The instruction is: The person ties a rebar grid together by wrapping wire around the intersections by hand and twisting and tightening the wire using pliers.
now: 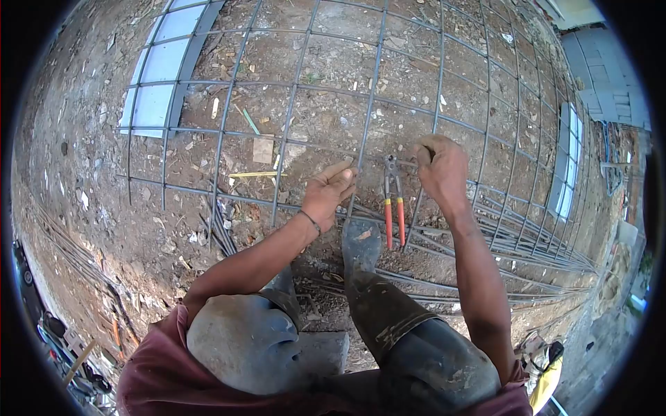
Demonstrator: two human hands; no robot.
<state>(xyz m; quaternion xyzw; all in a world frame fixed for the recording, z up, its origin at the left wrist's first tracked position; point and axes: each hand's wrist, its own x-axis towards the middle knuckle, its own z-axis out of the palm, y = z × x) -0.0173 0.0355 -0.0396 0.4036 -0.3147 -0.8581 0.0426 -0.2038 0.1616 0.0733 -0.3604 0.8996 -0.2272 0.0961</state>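
A grid of crossed steel reinforcing bars (370,104) spreads over the ground ahead of me. My left hand (329,193) is closed with thumb and fingertips against one long bar of it, just above my boot. To its right, my right hand (444,173) is curled closed beside another bar, thumb pressed to the fingers; what it pinches, if anything, is too small to make out. Between the hands, a pair of end-cutting pincers (394,208) with red-orange handles rests with its jaws pointing away from me, near a crossing bar.
A pale panel (158,69) lies under the grid at far left, another (567,163) at right. Loose steel bars (534,260) lie bundled at right, near my boots (362,246). A yellow strip (257,174) and a flat tan piece (263,149) lie on the rubble-strewn soil.
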